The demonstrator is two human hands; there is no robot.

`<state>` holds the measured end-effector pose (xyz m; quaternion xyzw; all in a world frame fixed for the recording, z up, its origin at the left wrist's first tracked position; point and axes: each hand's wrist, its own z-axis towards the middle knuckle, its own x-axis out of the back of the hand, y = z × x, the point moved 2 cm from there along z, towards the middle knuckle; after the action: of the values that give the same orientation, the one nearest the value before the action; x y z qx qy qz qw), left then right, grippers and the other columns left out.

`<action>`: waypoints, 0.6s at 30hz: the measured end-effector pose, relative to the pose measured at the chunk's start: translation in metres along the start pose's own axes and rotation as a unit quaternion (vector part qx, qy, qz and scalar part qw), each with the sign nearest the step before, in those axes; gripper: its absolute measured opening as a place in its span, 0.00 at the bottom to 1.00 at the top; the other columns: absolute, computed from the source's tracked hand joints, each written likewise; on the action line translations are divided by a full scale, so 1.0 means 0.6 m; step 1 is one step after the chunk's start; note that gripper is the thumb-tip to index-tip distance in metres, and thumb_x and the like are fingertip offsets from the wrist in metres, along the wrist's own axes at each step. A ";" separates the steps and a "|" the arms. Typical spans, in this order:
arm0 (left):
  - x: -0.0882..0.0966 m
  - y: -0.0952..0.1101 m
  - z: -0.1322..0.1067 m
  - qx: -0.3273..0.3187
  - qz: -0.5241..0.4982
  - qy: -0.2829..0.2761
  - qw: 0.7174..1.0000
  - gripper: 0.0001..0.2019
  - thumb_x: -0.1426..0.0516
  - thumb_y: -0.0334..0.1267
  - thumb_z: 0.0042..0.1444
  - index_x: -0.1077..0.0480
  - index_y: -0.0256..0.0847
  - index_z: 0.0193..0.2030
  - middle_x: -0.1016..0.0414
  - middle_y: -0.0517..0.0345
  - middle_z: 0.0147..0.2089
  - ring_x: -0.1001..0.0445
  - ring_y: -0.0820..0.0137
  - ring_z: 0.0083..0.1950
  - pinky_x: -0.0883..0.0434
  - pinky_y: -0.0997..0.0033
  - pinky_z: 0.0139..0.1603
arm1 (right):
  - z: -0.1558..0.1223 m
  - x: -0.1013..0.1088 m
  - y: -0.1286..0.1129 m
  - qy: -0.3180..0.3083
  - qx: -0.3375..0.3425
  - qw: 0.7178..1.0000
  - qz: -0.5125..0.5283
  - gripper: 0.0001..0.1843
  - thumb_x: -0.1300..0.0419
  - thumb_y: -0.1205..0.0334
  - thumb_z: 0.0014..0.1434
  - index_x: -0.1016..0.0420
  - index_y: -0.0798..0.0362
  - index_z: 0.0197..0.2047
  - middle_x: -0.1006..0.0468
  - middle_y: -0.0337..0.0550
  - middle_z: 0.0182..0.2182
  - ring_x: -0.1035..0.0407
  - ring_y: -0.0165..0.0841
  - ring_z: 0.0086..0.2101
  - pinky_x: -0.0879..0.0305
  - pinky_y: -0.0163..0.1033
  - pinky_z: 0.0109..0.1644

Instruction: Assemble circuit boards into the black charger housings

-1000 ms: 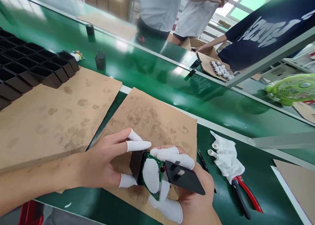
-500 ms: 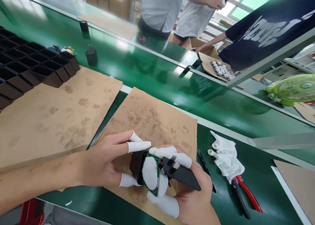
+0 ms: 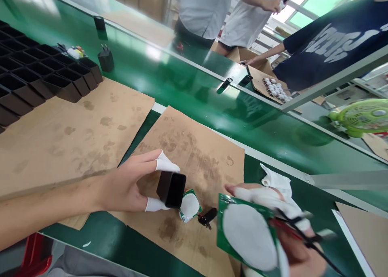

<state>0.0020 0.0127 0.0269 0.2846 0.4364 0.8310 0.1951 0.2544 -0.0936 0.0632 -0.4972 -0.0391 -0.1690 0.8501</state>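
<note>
Above the cardboard (image 3: 209,154), the black case (image 3: 164,188) is clamped by the fingers of the left hand (image 3: 129,184), its long axis sideways, its open mouth, dark inside, turned rightward. The white-padded circuit board (image 3: 250,236) is gripped by the right hand (image 3: 303,257).

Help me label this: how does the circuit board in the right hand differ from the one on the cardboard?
The held board is in the right hand; the other board lies on the cardboard. The held board looks blurred and larger in view; the other board looks sharper and smaller. Both show green and white.
</note>
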 end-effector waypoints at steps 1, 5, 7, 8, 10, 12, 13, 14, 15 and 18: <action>0.001 -0.004 0.001 -0.007 -0.009 0.010 1.000 0.26 0.23 0.33 0.61 0.21 0.40 0.64 0.17 0.51 0.51 0.17 0.64 0.50 0.20 0.68 0.52 | 0.002 0.004 -0.001 0.018 0.015 1.000 0.005 0.33 0.18 0.36 0.57 0.15 0.42 0.60 0.14 0.49 0.44 0.13 0.54 0.42 0.11 0.58 0.47; -0.005 -0.003 0.003 -0.031 -0.026 0.015 0.999 0.28 0.23 0.33 0.60 0.22 0.40 0.65 0.17 0.50 0.51 0.17 0.63 0.50 0.20 0.67 0.51 | 0.002 -0.003 -0.008 -0.012 0.014 0.999 0.026 0.32 0.16 0.46 0.58 0.14 0.47 0.61 0.14 0.52 0.45 0.14 0.51 0.44 0.11 0.52 0.48; -0.010 0.002 0.003 -0.028 -0.024 0.007 0.999 0.28 0.23 0.33 0.61 0.22 0.41 0.66 0.17 0.50 0.51 0.17 0.63 0.50 0.20 0.67 0.51 | -0.003 -0.012 -0.010 -0.053 -0.032 0.997 0.042 0.32 0.16 0.52 0.59 0.15 0.47 0.63 0.14 0.53 0.49 0.14 0.52 0.49 0.11 0.51 0.51; -0.012 0.005 0.002 -0.023 -0.023 0.003 0.999 0.28 0.24 0.33 0.61 0.22 0.42 0.66 0.17 0.51 0.51 0.17 0.63 0.50 0.20 0.67 0.50 | -0.006 -0.016 -0.010 -0.068 -0.054 0.995 0.049 0.32 0.16 0.55 0.58 0.15 0.46 0.63 0.14 0.53 0.51 0.15 0.53 0.51 0.12 0.52 0.53; -0.015 0.009 0.002 -0.015 -0.021 -0.003 1.000 0.28 0.25 0.32 0.61 0.22 0.44 0.67 0.17 0.51 0.52 0.16 0.62 0.50 0.19 0.67 0.50 | -0.008 -0.023 -0.010 -0.090 -0.079 0.991 0.062 0.32 0.16 0.57 0.58 0.15 0.44 0.64 0.14 0.54 0.53 0.16 0.55 0.53 0.12 0.56 0.55; -0.015 0.011 0.001 -0.011 -0.021 -0.010 1.000 0.28 0.25 0.32 0.61 0.21 0.45 0.67 0.17 0.51 0.51 0.16 0.62 0.50 0.19 0.66 0.50 | -0.007 -0.028 -0.010 -0.108 -0.085 0.988 0.071 0.34 0.15 0.57 0.58 0.16 0.42 0.65 0.14 0.55 0.56 0.15 0.56 0.54 0.13 0.58 0.56; -0.015 0.011 0.001 -0.009 -0.020 -0.012 1.000 0.28 0.25 0.32 0.61 0.21 0.45 0.66 0.18 0.51 0.51 0.16 0.61 0.50 0.18 0.66 0.50 | -0.005 -0.030 -0.010 -0.116 -0.085 0.987 0.073 0.35 0.15 0.57 0.58 0.17 0.42 0.66 0.14 0.55 0.57 0.15 0.56 0.54 0.13 0.59 0.56; -0.015 0.012 0.001 -0.009 -0.018 -0.014 1.000 0.28 0.25 0.32 0.60 0.21 0.45 0.67 0.18 0.51 0.51 0.16 0.61 0.50 0.18 0.65 0.50 | -0.003 -0.033 -0.010 -0.120 -0.083 0.987 0.073 0.36 0.14 0.56 0.58 0.17 0.41 0.66 0.14 0.55 0.57 0.15 0.56 0.54 0.13 0.59 0.57; -0.015 0.012 0.001 -0.009 -0.017 -0.015 1.000 0.28 0.25 0.31 0.60 0.22 0.45 0.67 0.18 0.50 0.51 0.16 0.61 0.50 0.18 0.65 0.51 | -0.002 -0.035 -0.010 -0.124 -0.082 0.986 0.068 0.36 0.14 0.56 0.58 0.18 0.41 0.67 0.14 0.55 0.57 0.15 0.56 0.54 0.13 0.59 0.57; -0.014 0.014 -0.001 -0.007 -0.015 -0.015 1.000 0.28 0.26 0.30 0.61 0.22 0.45 0.67 0.18 0.50 0.52 0.16 0.62 0.50 0.17 0.65 0.51 | 0.002 -0.041 -0.011 -0.126 -0.078 0.988 0.049 0.37 0.13 0.58 0.56 0.18 0.42 0.66 0.13 0.54 0.57 0.14 0.55 0.54 0.12 0.58 0.57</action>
<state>0.0074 0.0034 0.0310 0.2894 0.4321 0.8264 0.2159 0.2290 -0.0893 0.0638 -0.5805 -0.1078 -0.0654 0.8045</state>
